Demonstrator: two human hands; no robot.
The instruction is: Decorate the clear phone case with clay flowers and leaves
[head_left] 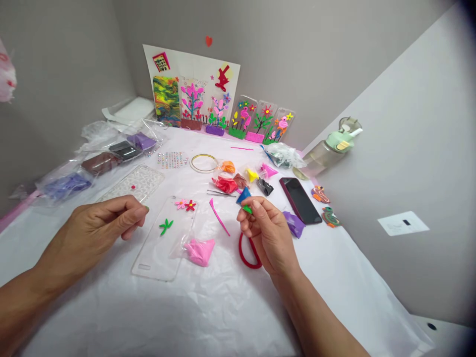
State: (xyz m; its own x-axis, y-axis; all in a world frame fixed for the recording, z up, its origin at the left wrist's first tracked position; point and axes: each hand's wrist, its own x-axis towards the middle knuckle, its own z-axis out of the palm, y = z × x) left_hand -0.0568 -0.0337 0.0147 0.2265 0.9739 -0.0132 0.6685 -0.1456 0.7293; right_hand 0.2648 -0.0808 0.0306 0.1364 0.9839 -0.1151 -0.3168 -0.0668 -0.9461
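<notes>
A clear phone case (156,255) lies on the white-covered table. Near its top are a pink flower (181,204) and a red flower (190,205), with green leaf shapes (166,226) below. Above the table to the left, my left hand (107,223) has its thumb and fingers pressed together; a speck of green shows at the thumb tip, and what it holds, if anything, is too small to name. My right hand (266,228) pinches a small piece of green clay (247,209), above red-handled scissors (250,253). Pink clay in plastic (200,251) sits beside the case.
Bagged clay (225,184), tweezers (221,193) and a pink strip (219,217) lie mid-table. At right are a phone (300,200) and a bottle (329,148). Decorated cases (243,116) lean at the back; bags (100,162) and a glittery case (136,182) lie left.
</notes>
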